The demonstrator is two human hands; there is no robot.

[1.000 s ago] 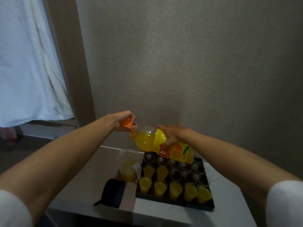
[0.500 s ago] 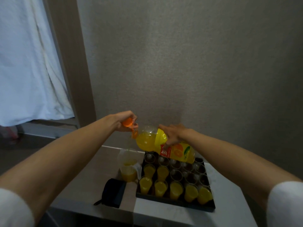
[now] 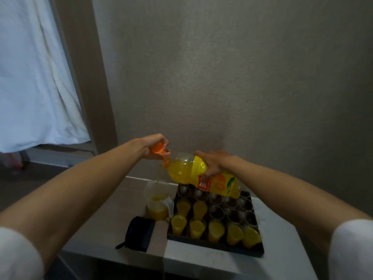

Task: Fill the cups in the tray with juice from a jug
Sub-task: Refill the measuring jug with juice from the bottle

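Above the clear jug [image 3: 158, 201], right hand [image 3: 215, 163] fingers grip a plastic bottle [image 3: 201, 175]; left hand [image 3: 154, 147] pinches its round cap [image 3: 157, 148].

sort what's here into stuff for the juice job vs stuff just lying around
For the job: juice bottle, orange cap, clear jug, black tray, filled cups, empty cups.

Lying about: dark pouch, white curtain.

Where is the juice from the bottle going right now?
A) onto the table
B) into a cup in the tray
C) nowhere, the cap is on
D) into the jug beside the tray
D: the right hand tilts the bottle, and a thin stream falls from its mouth into the jug left of the tray; the left hand holds the cap.
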